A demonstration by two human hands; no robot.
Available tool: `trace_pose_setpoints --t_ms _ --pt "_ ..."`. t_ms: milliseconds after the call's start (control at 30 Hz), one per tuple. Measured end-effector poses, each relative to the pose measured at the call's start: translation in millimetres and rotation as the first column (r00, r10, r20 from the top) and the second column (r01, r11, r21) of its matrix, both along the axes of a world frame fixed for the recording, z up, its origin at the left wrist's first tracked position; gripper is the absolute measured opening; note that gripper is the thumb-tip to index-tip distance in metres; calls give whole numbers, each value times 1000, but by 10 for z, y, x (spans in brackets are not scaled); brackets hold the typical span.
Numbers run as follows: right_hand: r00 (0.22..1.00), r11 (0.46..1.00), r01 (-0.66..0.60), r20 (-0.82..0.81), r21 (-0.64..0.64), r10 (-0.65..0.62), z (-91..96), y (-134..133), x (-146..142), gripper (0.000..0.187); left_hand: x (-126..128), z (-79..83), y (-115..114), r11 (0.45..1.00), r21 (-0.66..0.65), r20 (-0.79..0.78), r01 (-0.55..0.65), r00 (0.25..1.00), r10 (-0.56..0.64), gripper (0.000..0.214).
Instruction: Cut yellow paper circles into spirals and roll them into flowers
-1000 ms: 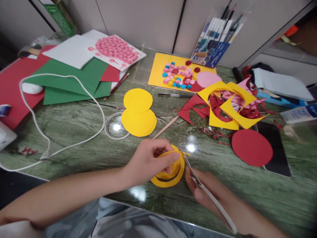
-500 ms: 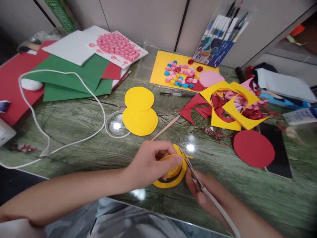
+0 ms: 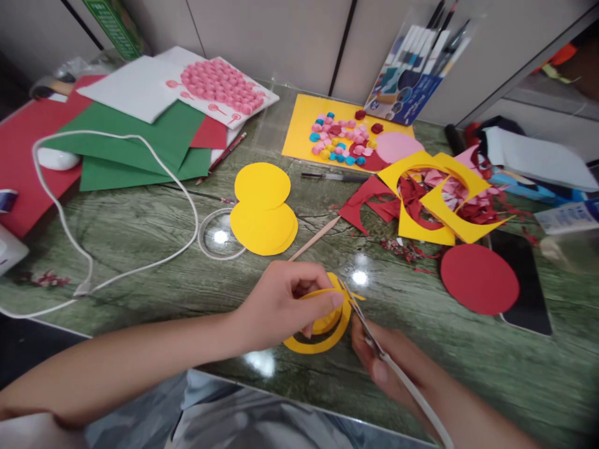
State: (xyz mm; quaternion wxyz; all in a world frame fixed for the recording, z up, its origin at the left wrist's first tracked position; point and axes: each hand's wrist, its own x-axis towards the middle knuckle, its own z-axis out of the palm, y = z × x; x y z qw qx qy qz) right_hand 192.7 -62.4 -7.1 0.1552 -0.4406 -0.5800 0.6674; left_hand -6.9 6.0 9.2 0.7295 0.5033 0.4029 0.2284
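My left hand (image 3: 285,302) is closed, pinching a yellow paper circle (image 3: 322,324) that is cut into a spiral, near the table's front edge. A curled yellow strip hangs below it. My right hand (image 3: 390,365) is closed around white-handled scissors (image 3: 374,343), whose blades meet the paper just right of my left thumb. A thin wooden stick (image 3: 314,238) lies just beyond my left hand.
Stacked yellow paper discs (image 3: 262,209) lie mid-table over a clear ring (image 3: 213,240). A red disc (image 3: 480,277) rests on a dark phone (image 3: 528,287) at right. Yellow and red offcuts (image 3: 430,199), a yellow sheet with paper balls (image 3: 341,134), green and red sheets (image 3: 135,149) and a white cable (image 3: 116,187) surround them.
Both hands have stayed in place. The yellow spiral has turned slightly in my left hand as the scissors work at its edge.
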Motion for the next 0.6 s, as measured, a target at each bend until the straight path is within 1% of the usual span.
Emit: trace_pose_setpoints --t_ms 200,367,533,600 --pt "1000 998 20 -6 -56 -20 -8 -3 11 53 -16 6 61 999 -20 -3 46 999 -46 21" --pt "1000 999 2 14 -52 -1 4 -4 25 54 -40 10 123 996 -39 -64 82 994 -85 20" --pt "999 1000 7 51 -18 -6 70 -3 57 49 -55 27 181 998 -57 -74 32 997 -37 14" --pt "999 1000 -2 53 -24 3 94 4 71 48 -67 32 198 999 -41 -76 15 997 -18 13"
